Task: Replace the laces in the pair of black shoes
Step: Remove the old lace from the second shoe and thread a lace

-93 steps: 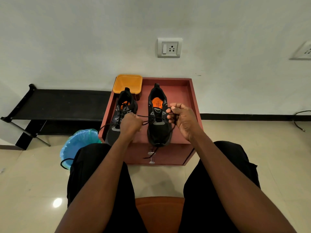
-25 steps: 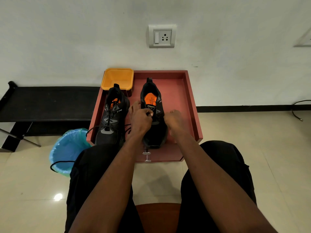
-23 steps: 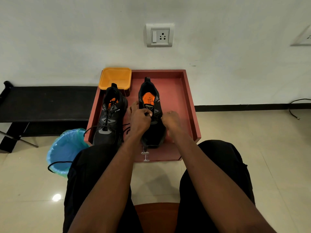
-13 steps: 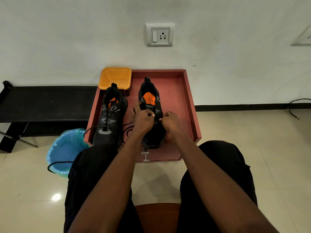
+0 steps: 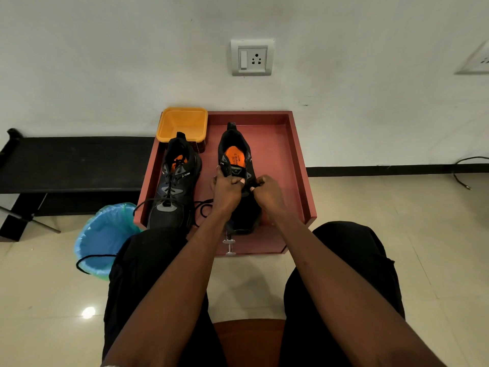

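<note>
Both my hands are down on the right shoe (image 5: 239, 165), which sits toes toward me near the middle of the reddish tabletop (image 5: 280, 144). My left hand (image 5: 227, 190) has its fingers curled in over the tongue area, thumb tucked against the side, and my right hand (image 5: 267, 192) is bunched up right next to it, almost knuckle to knuckle. Both are pinching something black between the fingertips just above the eyelets. Pretty sure it's the lace, but it's black on black there, so I can't make out the strand itself inside the grip.

The left shoe (image 5: 174, 186) stands just beside it on the same tabletop, already threaded up the front, orange insole showing at the heel. Its loose lace (image 5: 202, 207) trails off the toe end in a loop across the tabletop toward my left wrist, and another bit curves out past the tabletop's left edge.

An orange tub (image 5: 182, 124) sits at the far left corner, right behind the left shoe's heel. A bin with a blue liner (image 5: 103, 239) is on the floor to the left of the tabletop, with a black cord (image 5: 92, 260) draped over its near rim. A wall socket (image 5: 252, 57) is straight ahead.
</note>
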The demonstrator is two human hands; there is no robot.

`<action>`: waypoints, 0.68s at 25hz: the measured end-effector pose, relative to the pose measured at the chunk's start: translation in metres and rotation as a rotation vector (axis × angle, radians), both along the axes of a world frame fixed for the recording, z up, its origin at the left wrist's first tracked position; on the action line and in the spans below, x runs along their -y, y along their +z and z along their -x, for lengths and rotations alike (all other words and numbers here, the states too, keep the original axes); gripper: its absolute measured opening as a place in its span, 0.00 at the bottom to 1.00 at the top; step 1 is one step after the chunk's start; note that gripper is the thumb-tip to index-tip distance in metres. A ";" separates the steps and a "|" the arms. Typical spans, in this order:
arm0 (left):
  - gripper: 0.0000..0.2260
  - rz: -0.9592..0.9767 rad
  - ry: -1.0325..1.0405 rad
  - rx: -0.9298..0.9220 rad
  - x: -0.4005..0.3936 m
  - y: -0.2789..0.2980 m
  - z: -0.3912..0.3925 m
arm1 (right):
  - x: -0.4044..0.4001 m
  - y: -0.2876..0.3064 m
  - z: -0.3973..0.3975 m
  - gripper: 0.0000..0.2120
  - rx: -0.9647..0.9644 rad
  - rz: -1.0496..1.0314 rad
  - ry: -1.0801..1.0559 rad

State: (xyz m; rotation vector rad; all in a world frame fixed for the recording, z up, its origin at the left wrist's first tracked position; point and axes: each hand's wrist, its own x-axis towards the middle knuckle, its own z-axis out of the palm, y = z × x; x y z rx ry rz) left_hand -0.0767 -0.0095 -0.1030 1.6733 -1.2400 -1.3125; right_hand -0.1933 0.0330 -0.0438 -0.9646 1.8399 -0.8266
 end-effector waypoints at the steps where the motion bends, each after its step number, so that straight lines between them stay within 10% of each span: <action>1: 0.29 0.004 -0.016 0.005 -0.004 0.007 0.001 | 0.000 0.000 0.000 0.07 -0.013 0.006 0.012; 4: 0.35 0.008 -0.030 0.012 -0.016 0.034 0.001 | 0.000 -0.001 0.001 0.06 -0.039 0.024 0.035; 7: 0.10 0.122 -0.044 0.185 -0.020 0.041 0.001 | 0.000 -0.001 0.002 0.06 -0.047 0.030 0.052; 11: 0.09 0.241 0.021 0.423 -0.025 0.037 0.002 | 0.000 -0.002 0.002 0.05 -0.043 0.031 0.054; 17: 0.18 0.118 0.075 0.120 -0.022 0.030 0.010 | 0.002 -0.002 0.001 0.05 -0.059 0.022 0.047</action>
